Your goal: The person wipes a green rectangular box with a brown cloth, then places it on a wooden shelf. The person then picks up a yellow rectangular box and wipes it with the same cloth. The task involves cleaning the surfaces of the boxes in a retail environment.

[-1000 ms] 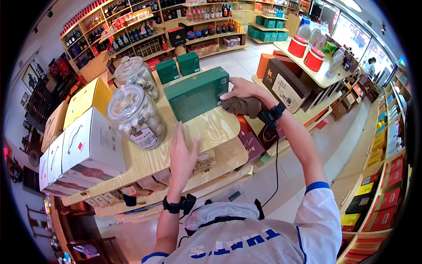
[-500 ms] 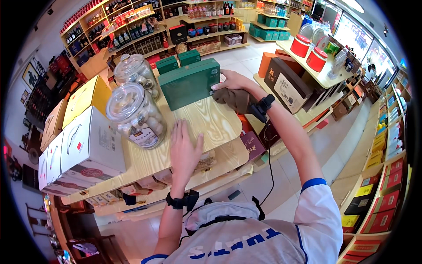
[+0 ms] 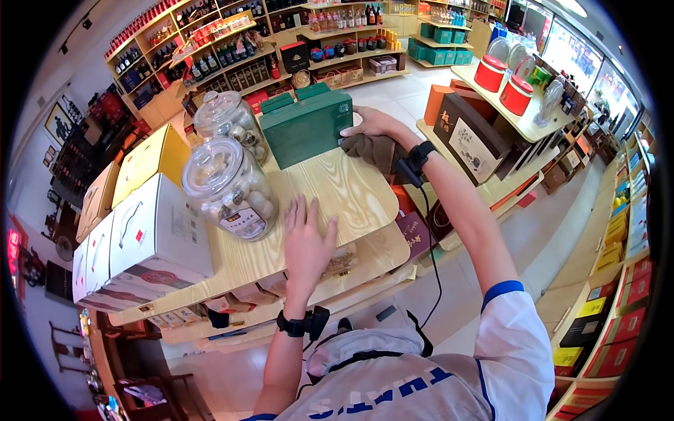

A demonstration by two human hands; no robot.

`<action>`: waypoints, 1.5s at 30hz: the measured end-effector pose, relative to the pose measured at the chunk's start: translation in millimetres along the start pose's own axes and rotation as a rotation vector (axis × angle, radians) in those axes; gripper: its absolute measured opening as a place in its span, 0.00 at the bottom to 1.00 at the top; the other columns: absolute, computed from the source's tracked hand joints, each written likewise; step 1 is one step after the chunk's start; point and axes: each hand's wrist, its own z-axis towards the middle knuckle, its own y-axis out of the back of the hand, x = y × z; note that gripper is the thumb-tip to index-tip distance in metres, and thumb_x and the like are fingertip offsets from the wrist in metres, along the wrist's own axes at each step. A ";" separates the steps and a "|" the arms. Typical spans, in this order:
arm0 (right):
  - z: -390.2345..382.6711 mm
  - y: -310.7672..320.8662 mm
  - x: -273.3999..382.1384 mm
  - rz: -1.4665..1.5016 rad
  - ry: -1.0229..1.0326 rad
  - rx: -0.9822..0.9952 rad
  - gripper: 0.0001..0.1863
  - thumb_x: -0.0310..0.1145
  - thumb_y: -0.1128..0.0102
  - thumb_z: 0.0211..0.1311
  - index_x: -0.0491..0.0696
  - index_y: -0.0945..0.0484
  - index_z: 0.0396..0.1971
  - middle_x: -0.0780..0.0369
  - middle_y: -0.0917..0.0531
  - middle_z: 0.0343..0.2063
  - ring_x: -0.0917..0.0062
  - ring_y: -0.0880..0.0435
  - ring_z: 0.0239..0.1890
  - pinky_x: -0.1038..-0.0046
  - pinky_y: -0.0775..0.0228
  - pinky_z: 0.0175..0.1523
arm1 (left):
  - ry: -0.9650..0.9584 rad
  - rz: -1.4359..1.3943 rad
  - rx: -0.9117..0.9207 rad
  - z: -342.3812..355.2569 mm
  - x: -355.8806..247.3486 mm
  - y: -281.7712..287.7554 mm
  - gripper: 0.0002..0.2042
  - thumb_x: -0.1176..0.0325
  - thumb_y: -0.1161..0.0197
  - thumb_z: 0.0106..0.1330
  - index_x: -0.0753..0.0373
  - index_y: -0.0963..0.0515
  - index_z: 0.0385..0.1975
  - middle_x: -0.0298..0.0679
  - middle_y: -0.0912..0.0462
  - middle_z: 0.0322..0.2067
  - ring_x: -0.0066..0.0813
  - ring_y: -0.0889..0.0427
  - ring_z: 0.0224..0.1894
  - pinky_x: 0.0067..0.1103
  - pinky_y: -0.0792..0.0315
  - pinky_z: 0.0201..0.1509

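My right hand (image 3: 371,125) grips the right end of a large green box (image 3: 305,132) and holds a crumpled brown cloth (image 3: 368,154) hanging below the fingers. The box stands upright at the back of the pale wooden display top (image 3: 337,193), partly hiding smaller green boxes (image 3: 309,92) behind it. My left hand (image 3: 305,245) lies open, fingers stretched, at the near edge of that top. Left of it stand two glass jars (image 3: 232,196) with pale round contents and lids, beside white handled cartons (image 3: 154,231) and a yellow box (image 3: 147,158).
Another display (image 3: 530,116) at right holds red tins (image 3: 516,95) and a dark brown box (image 3: 463,137). A shelf of red and yellow packages (image 3: 607,316) runs along my right. Bottle shelves (image 3: 225,56) line the back; a wooden chair (image 3: 67,354) stands lower left.
My right hand and the big green box have moved back, closer to the small boxes behind. My left hand's fingers have settled lower on the wooden top. The view has shifted slightly.
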 end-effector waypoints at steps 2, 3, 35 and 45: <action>4.5 -1.3 -12.2 -0.036 -0.027 -0.041 0.49 0.48 0.24 0.55 0.45 0.38 0.73 0.46 0.27 0.66 0.58 0.28 0.69 0.65 0.40 0.73 | -0.003 0.002 0.003 1.4 -2.6 -1.2 0.25 0.58 0.37 0.69 0.71 0.25 0.59 0.62 0.30 0.66 0.60 0.34 0.70 0.41 0.40 0.74; 7.1 -2.9 -11.9 -0.052 -0.037 -0.059 0.49 0.48 0.24 0.55 0.46 0.37 0.73 0.47 0.27 0.66 0.58 0.29 0.69 0.65 0.40 0.73 | -0.001 0.004 0.004 1.2 -2.6 -0.5 0.25 0.58 0.37 0.70 0.71 0.25 0.59 0.62 0.30 0.66 0.60 0.34 0.70 0.41 0.40 0.74; -95.7 6.5 12.8 0.178 -0.157 -0.305 0.34 0.48 0.24 0.55 0.45 0.21 0.59 0.58 0.11 0.37 0.79 0.15 0.36 0.75 0.25 0.45 | -0.017 0.031 -0.043 -3.0 1.9 -3.3 0.24 0.59 0.37 0.68 0.69 0.25 0.59 0.63 0.27 0.62 0.63 0.31 0.66 0.42 0.38 0.73; -442.2 -95.6 39.5 0.663 -0.567 -0.684 0.21 0.33 0.31 0.66 0.45 0.19 0.57 0.63 0.12 0.36 0.85 0.17 0.38 0.81 0.25 0.48 | 0.042 -0.038 0.023 1.3 -6.0 -8.3 0.25 0.54 0.37 0.71 0.66 0.23 0.60 0.55 0.22 0.60 0.53 0.24 0.63 0.36 0.33 0.68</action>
